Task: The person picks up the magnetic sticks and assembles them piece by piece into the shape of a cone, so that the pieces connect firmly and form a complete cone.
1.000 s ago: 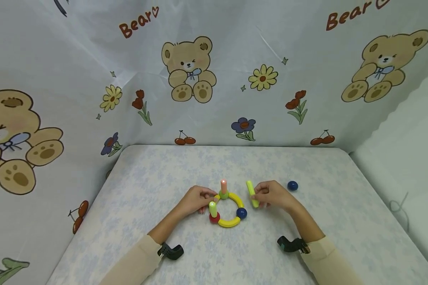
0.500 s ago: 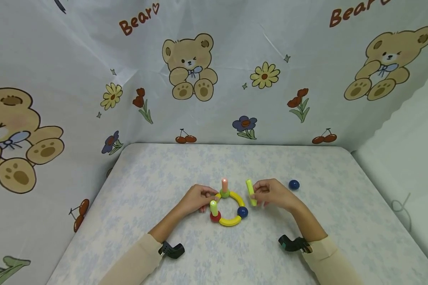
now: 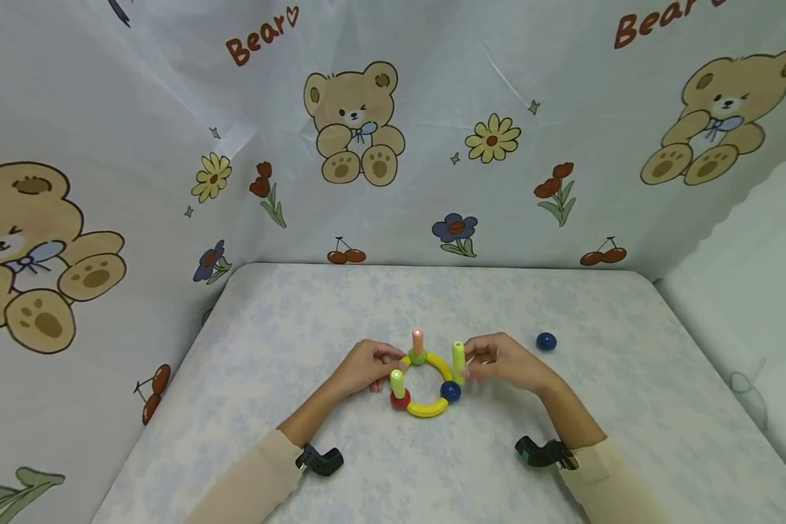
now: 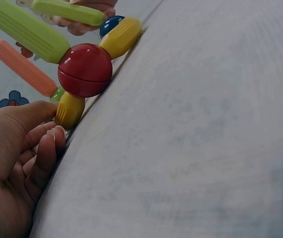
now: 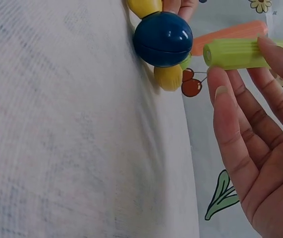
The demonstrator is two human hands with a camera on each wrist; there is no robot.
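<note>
A ring of curved yellow rods joined by red, blue and green balls lies on the table. A light green rod stands up from the red ball, an orange rod from the green one. My left hand pinches the ring's left yellow rod between thumb and fingers. Between thumb and fingers, my right hand holds another light green rod. Its lower end is just above the blue ball, with a gap showing in the right wrist view.
A loose blue ball sits on the table behind the right hand. The table has a pale patterned cover, and a bear-print curtain rises at its far edge. Black wrist cameras are strapped to both forearms.
The right hand has turned the held light green rod from tilted to upright and brought it left, over the ring's blue ball. The left hand keeps its pinch on the ring.
</note>
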